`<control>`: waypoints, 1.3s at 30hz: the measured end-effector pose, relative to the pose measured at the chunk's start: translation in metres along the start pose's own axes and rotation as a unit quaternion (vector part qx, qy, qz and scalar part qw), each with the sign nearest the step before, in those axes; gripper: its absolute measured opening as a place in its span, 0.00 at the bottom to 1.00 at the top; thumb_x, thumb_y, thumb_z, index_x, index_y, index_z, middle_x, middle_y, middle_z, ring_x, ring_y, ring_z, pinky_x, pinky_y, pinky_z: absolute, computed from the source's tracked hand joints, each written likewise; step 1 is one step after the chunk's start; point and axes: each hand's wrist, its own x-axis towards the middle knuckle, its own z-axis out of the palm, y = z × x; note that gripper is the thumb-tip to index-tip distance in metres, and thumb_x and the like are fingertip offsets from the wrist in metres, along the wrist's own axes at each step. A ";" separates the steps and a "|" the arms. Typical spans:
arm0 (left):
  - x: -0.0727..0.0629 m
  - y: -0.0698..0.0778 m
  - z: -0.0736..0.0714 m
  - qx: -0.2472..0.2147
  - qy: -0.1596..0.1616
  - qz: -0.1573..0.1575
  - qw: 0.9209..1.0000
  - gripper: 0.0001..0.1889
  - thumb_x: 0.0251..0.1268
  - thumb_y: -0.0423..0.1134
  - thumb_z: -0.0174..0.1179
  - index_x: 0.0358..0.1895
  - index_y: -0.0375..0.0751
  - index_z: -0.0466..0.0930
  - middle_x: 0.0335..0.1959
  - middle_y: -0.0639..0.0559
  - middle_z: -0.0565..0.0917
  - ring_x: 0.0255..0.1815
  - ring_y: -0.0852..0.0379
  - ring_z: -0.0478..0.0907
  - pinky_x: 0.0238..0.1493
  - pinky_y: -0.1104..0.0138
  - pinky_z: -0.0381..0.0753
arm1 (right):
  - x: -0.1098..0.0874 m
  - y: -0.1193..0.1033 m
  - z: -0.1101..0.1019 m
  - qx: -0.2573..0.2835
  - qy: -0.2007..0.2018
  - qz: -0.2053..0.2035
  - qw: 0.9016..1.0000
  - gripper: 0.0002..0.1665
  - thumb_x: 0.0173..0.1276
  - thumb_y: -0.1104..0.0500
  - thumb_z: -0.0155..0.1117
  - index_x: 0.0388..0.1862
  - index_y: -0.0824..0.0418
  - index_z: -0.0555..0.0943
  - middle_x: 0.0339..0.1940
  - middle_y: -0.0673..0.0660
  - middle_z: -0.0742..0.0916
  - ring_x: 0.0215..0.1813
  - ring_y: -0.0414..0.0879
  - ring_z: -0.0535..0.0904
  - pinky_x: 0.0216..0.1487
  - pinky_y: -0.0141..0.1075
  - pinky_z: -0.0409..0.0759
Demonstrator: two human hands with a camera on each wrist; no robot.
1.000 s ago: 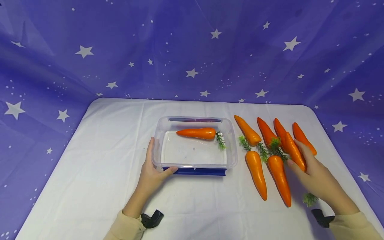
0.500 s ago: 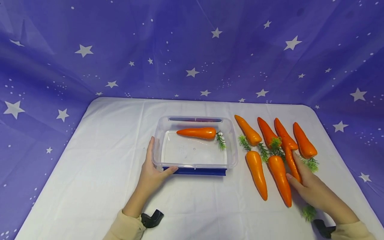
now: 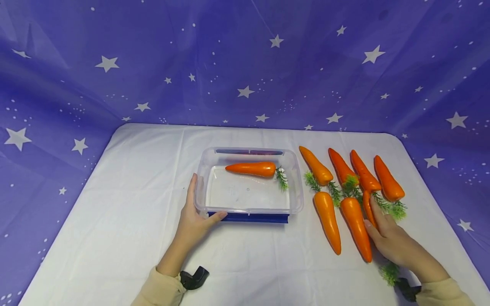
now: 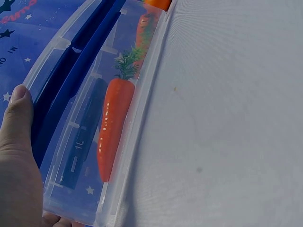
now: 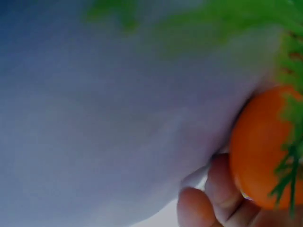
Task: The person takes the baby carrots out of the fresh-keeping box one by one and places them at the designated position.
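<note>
My left hand [image 3: 196, 221] grips the left end of a clear plastic food container [image 3: 300, 191], thumb over its blue front latch [image 3: 252, 218]. Inside, near the back wall, lies one carrot [image 3: 250, 169] with its green top to the right; it shows through the plastic in the left wrist view. On the right, my right hand [image 3: 396, 242] holds another carrot [image 3: 368, 208] along the row's near side, its tip pointing away from me. Its thick end is hidden by the hand in the head view, while the right wrist view shows this orange end [image 5: 262, 146] against curled fingers.
Several carrots lie in two rows right of the container: a far row with tips pointing back, including one at the far right [image 3: 388, 178], and two nearer ones [image 3: 327, 223] with tips towards me. White cloth [image 3: 115, 204] covers the table; a purple star-patterned backdrop [image 3: 245, 63] surrounds it.
My right hand has drawn its carrot towards me and slightly left, lowering it beside the nearer row and uncovering the far-right carrot. The left hand and container have stayed put.
</note>
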 end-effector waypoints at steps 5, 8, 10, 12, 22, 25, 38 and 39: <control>0.001 0.000 0.000 0.000 0.001 -0.001 1.000 0.65 0.45 0.48 0.80 0.79 0.72 0.36 0.82 0.50 0.51 0.80 0.46 0.52 0.76 0.41 0.55 | 0.000 -0.006 -0.003 -0.035 -0.027 0.023 0.999 0.45 0.80 0.35 0.31 0.80 0.49 0.24 0.57 0.76 0.68 0.46 0.67 0.79 0.39 0.64 0.78; 0.002 0.000 0.000 -0.002 0.001 0.000 1.000 0.65 0.45 0.48 0.80 0.79 0.73 0.36 0.82 0.50 0.50 0.80 0.46 0.52 0.76 0.42 0.55 | 0.001 -0.007 -0.005 -0.050 -0.023 0.026 0.998 0.45 0.80 0.34 0.30 0.80 0.50 0.25 0.58 0.78 0.68 0.48 0.72 0.78 0.38 0.65 0.78; 0.002 0.000 0.000 -0.003 0.000 0.001 1.000 0.66 0.45 0.48 0.80 0.79 0.73 0.36 0.82 0.49 0.51 0.80 0.47 0.52 0.76 0.42 0.55 | 0.002 -0.007 -0.006 -0.064 -0.015 0.031 0.997 0.45 0.79 0.33 0.29 0.80 0.50 0.26 0.61 0.80 0.67 0.50 0.78 0.76 0.37 0.67 0.77; 0.002 0.000 0.000 -0.004 0.001 0.001 1.000 0.66 0.45 0.48 0.80 0.79 0.73 0.36 0.81 0.49 0.51 0.79 0.47 0.53 0.76 0.42 0.55 | 0.002 -0.007 -0.008 -0.080 -0.006 0.039 0.996 0.45 0.78 0.32 0.28 0.80 0.49 0.27 0.63 0.83 0.66 0.52 0.84 0.72 0.34 0.69 0.76; 0.002 -0.002 0.000 0.004 -0.001 -0.005 1.000 0.66 0.44 0.49 0.80 0.79 0.73 0.35 0.82 0.49 0.50 0.80 0.45 0.51 0.76 0.41 0.54 | 0.004 -0.023 -0.038 -0.093 0.095 0.046 0.990 0.50 0.75 0.29 0.39 0.83 0.51 0.38 0.68 0.82 0.64 0.54 0.82 0.64 0.31 0.72 0.71; 0.002 -0.002 0.000 0.005 -0.002 -0.006 1.000 0.66 0.44 0.49 0.80 0.80 0.71 0.35 0.82 0.49 0.49 0.80 0.44 0.51 0.76 0.40 0.54 | 0.007 -0.037 -0.047 -0.086 0.146 0.025 0.985 0.49 0.74 0.31 0.44 0.83 0.51 0.43 0.61 0.78 0.72 0.51 0.77 0.67 0.28 0.65 0.73; 0.000 0.000 0.000 0.001 -0.002 0.003 1.000 0.66 0.45 0.48 0.80 0.80 0.68 0.35 0.82 0.49 0.48 0.81 0.45 0.49 0.76 0.40 0.53 | 0.037 -0.126 -0.064 -0.046 0.229 -0.126 0.964 0.46 0.71 0.34 0.56 0.81 0.47 0.53 0.65 0.66 0.77 0.62 0.64 0.72 0.52 0.65 0.74; 0.000 0.000 0.000 0.001 -0.002 0.002 1.000 0.66 0.45 0.48 0.80 0.80 0.67 0.36 0.82 0.49 0.49 0.81 0.44 0.49 0.76 0.39 0.53 | 0.041 -0.132 -0.064 -0.046 0.229 -0.133 0.963 0.46 0.71 0.34 0.55 0.81 0.45 0.53 0.64 0.65 0.77 0.61 0.63 0.72 0.52 0.64 0.75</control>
